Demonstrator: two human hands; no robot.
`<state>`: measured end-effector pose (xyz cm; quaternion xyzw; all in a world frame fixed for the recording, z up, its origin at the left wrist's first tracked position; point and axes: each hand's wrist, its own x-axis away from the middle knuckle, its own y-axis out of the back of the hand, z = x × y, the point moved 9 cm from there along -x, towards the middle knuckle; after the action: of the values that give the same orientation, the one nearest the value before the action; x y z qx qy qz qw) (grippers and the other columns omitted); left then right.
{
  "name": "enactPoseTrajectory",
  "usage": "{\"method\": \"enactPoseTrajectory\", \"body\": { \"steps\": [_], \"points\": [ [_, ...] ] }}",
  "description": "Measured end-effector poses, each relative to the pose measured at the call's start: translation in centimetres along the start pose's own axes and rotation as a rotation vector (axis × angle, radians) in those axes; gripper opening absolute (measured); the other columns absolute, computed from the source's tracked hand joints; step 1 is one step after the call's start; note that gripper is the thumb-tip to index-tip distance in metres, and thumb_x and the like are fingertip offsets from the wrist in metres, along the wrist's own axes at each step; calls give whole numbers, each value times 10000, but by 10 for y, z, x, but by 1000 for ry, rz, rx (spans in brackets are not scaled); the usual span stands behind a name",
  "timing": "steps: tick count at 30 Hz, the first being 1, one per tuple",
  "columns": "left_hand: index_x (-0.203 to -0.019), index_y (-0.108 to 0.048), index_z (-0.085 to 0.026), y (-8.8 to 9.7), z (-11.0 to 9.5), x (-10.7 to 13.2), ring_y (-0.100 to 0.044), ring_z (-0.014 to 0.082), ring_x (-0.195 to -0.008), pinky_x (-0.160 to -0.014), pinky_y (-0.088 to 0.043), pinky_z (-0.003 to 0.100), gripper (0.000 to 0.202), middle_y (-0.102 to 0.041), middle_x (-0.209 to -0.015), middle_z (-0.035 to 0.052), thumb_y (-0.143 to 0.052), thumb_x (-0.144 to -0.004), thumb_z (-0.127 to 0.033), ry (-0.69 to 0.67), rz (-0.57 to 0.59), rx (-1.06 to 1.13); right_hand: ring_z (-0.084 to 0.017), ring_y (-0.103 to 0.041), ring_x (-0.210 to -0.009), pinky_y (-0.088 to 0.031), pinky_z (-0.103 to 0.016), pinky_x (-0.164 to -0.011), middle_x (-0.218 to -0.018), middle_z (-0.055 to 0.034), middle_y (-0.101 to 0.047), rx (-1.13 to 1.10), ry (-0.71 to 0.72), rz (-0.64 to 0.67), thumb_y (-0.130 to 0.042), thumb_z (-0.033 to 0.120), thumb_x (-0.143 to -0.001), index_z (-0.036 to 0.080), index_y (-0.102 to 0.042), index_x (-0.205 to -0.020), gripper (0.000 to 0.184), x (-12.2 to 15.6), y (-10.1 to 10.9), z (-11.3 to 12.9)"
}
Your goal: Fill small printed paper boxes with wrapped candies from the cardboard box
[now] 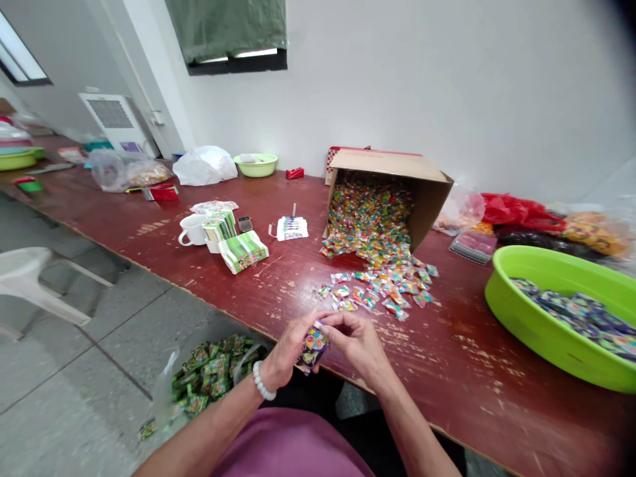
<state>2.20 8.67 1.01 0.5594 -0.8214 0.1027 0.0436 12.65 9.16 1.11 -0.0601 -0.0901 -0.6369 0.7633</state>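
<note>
Between my hands, just over the table's front edge, is a small purple printed box (313, 346) with colourful pictures. My left hand (288, 344), with a white bead bracelet at the wrist, is wrapped round it from the left. The fingers of my right hand (358, 341) are closed at its upper end, by a white flap. Clear packets of colourful candy (368, 295) lie on the table beyond my hands. They spill from a cardboard box (430, 205) tipped on its side and full of more packets.
At the right stands a green basin (551, 344) holding dark purple packs. Stacks of flat green cartons (243, 252) lie beside a white mug (193, 230) on the left. Below the table edge, a plastic bag holds small green boxes (213, 371). A white plastic chair (34, 278) stands further left.
</note>
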Motion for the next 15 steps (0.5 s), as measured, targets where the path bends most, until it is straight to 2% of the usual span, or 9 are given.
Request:
{"method": "enactPoseTrajectory", "body": {
  "steps": [1, 3, 5, 8, 10, 13, 15],
  "points": [
    [-1320, -600, -177, 0, 4, 0, -579, 157, -594, -456, -462, 230, 582, -636, -797, 75, -418, -934, -573, 45, 15, 16, 49, -582, -777, -480, -25, -700, -1101, -79, -611, -46, -15, 21, -679, 564, -647, 32, -633, -905, 593, 0, -3, 2],
    [-1328, -593, -174, 2, 6, 1, -531, 140, -493, -428, -446, 243, 623, -598, -702, 51, -389, -930, -608, 67, 17, 15, 43, -586, -759, -489, -36, -693, -1101, -90, -612, -108, -39, 48, -703, 540, -623, 16, -622, -864, 582, 0, -7, 5],
    [-1302, -617, -178, 7, 1, 2, -558, 150, -519, -431, -451, 243, 584, -616, -746, 58, -445, -916, -580, 20, 10, -27, 57, -569, -717, -474, -20, -670, -1036, -85, -630, -97, -46, 43, -706, 513, -626, 15, -632, -859, 555, -1, -9, 6],
    [-1247, -659, -181, 14, -11, 4, -604, 162, -646, -489, -482, 223, 487, -657, -913, 73, -640, -823, -420, -105, -12, -82, 74, -562, -721, -461, 12, -682, -977, -69, -640, -33, -9, 2, -687, 477, -656, 28, -653, -864, 496, -3, -8, 8],
    [-1200, -683, -163, 17, -11, 4, -586, 142, -630, -489, -471, 207, 457, -662, -915, 73, -682, -782, -350, -116, -32, -63, 77, -561, -718, -460, 15, -674, -978, -64, -640, -33, -1, -7, -684, 460, -661, 34, -655, -859, 471, -6, -8, 7],
    [-1108, -711, -115, 19, -1, 0, -536, 128, -519, -425, -412, 205, 430, -634, -734, 68, -590, -848, -435, -13, -47, 17, 71, -536, -642, -445, -7, -601, -951, -67, -643, -49, -49, 25, -693, 470, -647, 31, -649, -866, 492, -13, -12, 5],
    [-1084, -716, -115, 19, 6, 1, -531, 129, -511, -423, -389, 201, 443, -620, -683, 61, -565, -858, -466, 71, -56, 151, 60, -560, -671, -467, -4, -626, -957, -68, -642, -14, -54, 42, -698, 488, -641, 32, -651, -851, 504, -16, -15, 7]
  ]
}}
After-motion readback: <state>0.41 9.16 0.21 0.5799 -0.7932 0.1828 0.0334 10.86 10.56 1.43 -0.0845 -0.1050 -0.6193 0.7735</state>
